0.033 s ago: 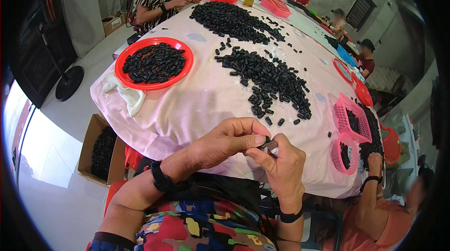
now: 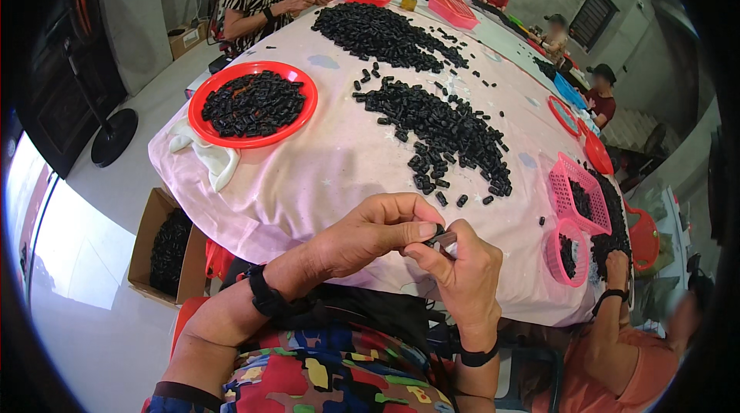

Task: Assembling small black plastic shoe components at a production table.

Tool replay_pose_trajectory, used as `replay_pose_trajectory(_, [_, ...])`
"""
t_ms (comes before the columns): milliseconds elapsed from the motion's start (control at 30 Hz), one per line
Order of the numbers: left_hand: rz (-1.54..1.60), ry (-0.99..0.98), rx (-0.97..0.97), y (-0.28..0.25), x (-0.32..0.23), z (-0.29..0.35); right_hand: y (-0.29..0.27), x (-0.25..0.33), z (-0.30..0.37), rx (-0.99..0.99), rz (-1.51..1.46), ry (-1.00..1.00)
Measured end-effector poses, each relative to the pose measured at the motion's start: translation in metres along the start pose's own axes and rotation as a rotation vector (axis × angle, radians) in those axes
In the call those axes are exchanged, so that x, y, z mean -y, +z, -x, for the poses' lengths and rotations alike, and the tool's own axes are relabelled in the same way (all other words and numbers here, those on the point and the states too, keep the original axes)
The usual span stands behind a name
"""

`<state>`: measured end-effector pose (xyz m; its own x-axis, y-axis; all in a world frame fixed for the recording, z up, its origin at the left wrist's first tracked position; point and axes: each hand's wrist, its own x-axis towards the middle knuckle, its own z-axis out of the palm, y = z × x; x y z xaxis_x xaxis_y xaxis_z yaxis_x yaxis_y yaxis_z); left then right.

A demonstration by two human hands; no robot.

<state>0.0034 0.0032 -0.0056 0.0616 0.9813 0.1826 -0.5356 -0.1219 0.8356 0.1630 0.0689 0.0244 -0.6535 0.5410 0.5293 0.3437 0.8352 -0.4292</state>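
Over the near edge of the table, my left hand and my right hand meet, fingertips close together. Thumb and fingers of the left are closed on a small black piece, mostly hidden by them. My right hand is pinched around a narrow greyish strip, perhaps a small blade, which meets the black piece; its kind is not clear. Just beyond the hands lies a loose pile of short black cylindrical pieces. A red round tray filled with similar black pieces sits at the left.
Farther back is another black pile. Pink baskets stand at the right, near a co-worker's hand. A white cloth hangs by the red tray. On the floor at left is a cardboard box of black pieces. Other people sit around the table.
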Motion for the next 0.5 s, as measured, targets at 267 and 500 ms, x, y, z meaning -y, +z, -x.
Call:
replay_pose_trajectory(267, [0.012,-0.019,0.026,-0.0034,-0.0021,0.0003,0.0016,0.0015,0.0006,0.007,-0.039,0.011])
replay_pose_trajectory(500, [0.053,-0.028,0.031,-0.0042,-0.0008,-0.0001,0.0065,-0.0009,0.0003,-0.01,-0.048,0.008])
